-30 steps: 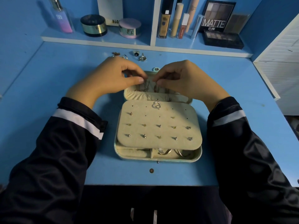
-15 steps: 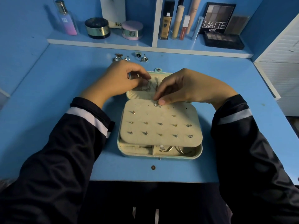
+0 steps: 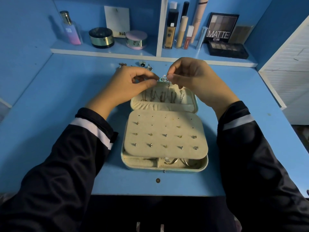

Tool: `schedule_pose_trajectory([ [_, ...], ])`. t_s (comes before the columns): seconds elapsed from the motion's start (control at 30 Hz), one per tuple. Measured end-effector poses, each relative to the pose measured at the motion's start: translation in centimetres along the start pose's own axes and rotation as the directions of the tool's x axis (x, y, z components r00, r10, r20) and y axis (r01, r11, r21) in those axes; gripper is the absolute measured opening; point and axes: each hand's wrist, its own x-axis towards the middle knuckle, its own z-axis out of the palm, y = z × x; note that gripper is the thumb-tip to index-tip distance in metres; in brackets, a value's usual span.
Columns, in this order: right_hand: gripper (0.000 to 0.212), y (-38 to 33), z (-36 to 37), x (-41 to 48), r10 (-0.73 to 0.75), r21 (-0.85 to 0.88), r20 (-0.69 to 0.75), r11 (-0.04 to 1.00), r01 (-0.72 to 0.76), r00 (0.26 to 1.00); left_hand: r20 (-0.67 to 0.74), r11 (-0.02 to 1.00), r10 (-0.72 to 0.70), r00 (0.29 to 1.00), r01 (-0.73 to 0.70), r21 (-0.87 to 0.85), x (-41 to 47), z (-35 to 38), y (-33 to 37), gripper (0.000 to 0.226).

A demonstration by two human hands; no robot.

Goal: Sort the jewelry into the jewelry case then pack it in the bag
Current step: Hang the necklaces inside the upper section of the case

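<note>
One smooth blue counter (image 3: 66, 97) carried one rounded-rectangular jewelry case (image 3: 167, 169), mint-shelled and cream-lined, lying open at its middle. Its flat padded panel (image 3: 167, 141) held about twelve small metal studs (image 3: 164, 135) in rows. Above the lid's far edge, the left hand (image 3: 132, 86) and right hand (image 3: 195, 81) each pinched one small silvery necklace (image 3: 164, 79) between thumb and forefinger, its thin chain dangling over the lid. Several loose pieces (image 3: 145, 65) lay on the counter just behind the left hand.

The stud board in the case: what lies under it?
Under the board, only the front strip of the case shows: a padded roll on the left, metal rings on the right. The board covers everything farther back.
</note>
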Motion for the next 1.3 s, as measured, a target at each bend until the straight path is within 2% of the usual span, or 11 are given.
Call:
schedule_pose_trajectory([
  [0.13, 0.007, 0.1, 0.3, 0.3, 0.006, 0.038, -0.101, 0.999, -0.002, 0.995, 0.046, 0.998, -0.001, 0.999, 0.004, -0.065, 0.3, 0.7, 0.7, 0.022],
  [0.23, 0.006, -0.1, 0.5, 0.3, 0.012, 0.075, -0.125, 0.997, -0.003, 0.992, 0.07, 0.994, -0.031, 0.997, 0.038, -0.106, 0.5, 1.2, 1.1, 0.032],
  [0.4, 0.007, -0.5, 0.9, 0.2, 0.014, 0.133, -0.116, 0.991, 0.001, 0.993, 0.094, 0.984, -0.077, 0.993, 0.091, -0.156, 0.8, 1.6, 1.2, 0.024],
  [0.6, 0.009, -0.6, 0.9, 0.3, 0.004, 0.145, -0.141, 0.989, 0.017, 0.99, 0.073, 0.981, -0.06, 0.996, 0.072, -0.179, 0.9, 2.0, 1.5, 0.01],
  [0.9, 0.009, -0.4, 0.6, 0.2, 0.002, 0.21, -0.239, 0.976, 0.05, 0.971, 0.08, 0.996, -0.064, 0.995, 0.069, -0.062, 0.6, 1.6, 0.8, 0.008],
  [1.17, 0.009, -0.4, 0.1, 0.0, -0.007, 0.226, -0.289, 0.971, 0.075, 0.957, 0.028, 0.965, -0.02, 0.999, 0.012, 0.263, 0.0, 0.1, 0.2, 0.014],
  [1.3, 0.009, -0.4, 0.0, -0.1, -0.001, 0.216, -0.279, 0.974, 0.064, 0.96, 0.019, 0.948, -0.023, 1.0, 0.016, 0.318, -0.2, -0.7, 0.1, 0.011],
])
